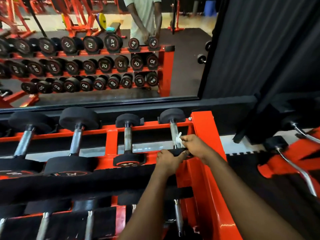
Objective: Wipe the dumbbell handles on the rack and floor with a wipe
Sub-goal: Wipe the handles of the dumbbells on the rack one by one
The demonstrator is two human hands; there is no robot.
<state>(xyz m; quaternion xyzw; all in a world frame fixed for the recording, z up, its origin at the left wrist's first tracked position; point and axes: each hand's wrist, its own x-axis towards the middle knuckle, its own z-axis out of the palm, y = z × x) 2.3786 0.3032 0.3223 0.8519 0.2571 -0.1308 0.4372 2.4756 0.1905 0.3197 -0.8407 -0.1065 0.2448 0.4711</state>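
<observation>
The right forearm [242, 187] and left forearm [149, 201] reach up past the lower shelf [90, 220] of the red rack [202, 129] to its top shelf. The last dumbbell [172, 116] at the right end lies there in its cradle.

The left hand [167, 161] has its fingers curled over the near head of that dumbbell and steadies it. The right hand [195, 147] pinches a small white wipe [178, 139] in closed fingers and presses it against the near half of the metal handle [173, 130].

The wipe looks bunched and touches only the right side of the handle. It would likely clean better spread out and wrapped round the bar. One firm pass should run from the near collar to the far one, with a twist, since the knurled surface probably traps grime.

The underside is hidden from view. Rolling the dumbbell slightly with the left hand would bring it up. That roll should be small, so the head does not climb out of its cradle.

The neighbouring dumbbell [128, 137] to the left looks the natural one to do next. The mirror [103, 66] behind shows more rows below.
</observation>
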